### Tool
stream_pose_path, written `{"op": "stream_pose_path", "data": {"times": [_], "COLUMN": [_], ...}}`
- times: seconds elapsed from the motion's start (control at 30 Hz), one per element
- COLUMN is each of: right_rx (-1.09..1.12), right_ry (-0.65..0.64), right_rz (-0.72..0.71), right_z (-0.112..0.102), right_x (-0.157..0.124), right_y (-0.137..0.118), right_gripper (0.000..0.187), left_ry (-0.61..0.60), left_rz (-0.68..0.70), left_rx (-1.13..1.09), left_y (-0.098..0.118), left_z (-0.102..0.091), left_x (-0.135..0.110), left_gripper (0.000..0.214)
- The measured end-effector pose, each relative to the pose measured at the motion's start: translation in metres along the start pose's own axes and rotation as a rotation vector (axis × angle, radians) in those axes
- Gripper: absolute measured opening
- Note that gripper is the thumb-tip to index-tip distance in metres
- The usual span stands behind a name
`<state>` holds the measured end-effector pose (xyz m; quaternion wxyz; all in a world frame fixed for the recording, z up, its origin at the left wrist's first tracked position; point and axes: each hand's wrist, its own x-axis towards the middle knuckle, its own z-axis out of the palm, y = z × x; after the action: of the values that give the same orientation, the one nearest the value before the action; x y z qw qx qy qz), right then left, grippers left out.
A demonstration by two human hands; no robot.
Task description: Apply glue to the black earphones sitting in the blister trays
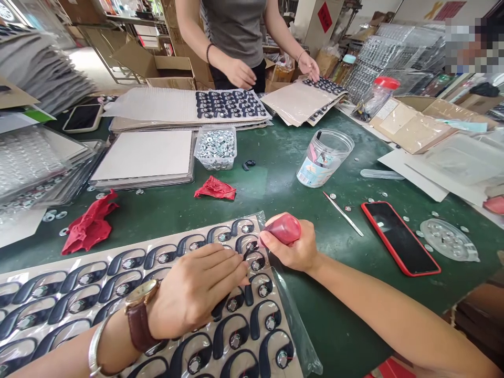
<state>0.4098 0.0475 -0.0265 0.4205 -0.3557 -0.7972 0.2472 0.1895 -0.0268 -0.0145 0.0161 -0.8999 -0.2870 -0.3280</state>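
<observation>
My right hand (296,247) is closed around a small red squeeze bottle (285,229), tilted so its narrow end points left at the ear hooks in the sheet's far right corner. My left hand (199,289), with a watch at the wrist, rests palm down over the sheet, fingers stretched out and close together; its thumb is hidden. Under it lies a beige sheet (246,291) with rows of dark ear-hook shells (232,336), each holding a round silver part. Clear plastic film (293,315) sticks out along the sheet's right edge.
Across the green table (271,173) a person handles similar sheets (230,104). Nearby are a tub of round metal parts (216,147), a clear jar (321,163), a white stick (343,214), a red-cased phone (399,239) and crumpled red pieces (91,223). Plastic trays (31,157) crowd the left.
</observation>
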Motion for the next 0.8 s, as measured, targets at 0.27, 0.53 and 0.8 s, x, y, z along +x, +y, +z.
{"op": "stream_pose_path", "data": {"times": [0.27,0.53,0.8], "right_rx": [0.007,0.062,0.134], "right_ry": [0.000,-0.031,0.005], "right_rz": [-0.010,-0.004,-0.019], "right_z": [0.000,0.004,-0.002], "right_x": [0.000,0.001,0.000], "right_y": [0.000,-0.002,-0.007], "right_gripper": [0.019,0.019,0.024], "left_ry": [0.062,0.061,0.052], "left_rz": [-0.169,-0.416,-0.572], "left_rx": [-0.181,-0.342,-0.333], "left_y": [-0.007,-0.014,-0.015], "left_z": [0.000,-0.003,-0.003], "left_x": [0.006,0.009,0.007], "left_gripper": [0.018,0.013,0.019]}}
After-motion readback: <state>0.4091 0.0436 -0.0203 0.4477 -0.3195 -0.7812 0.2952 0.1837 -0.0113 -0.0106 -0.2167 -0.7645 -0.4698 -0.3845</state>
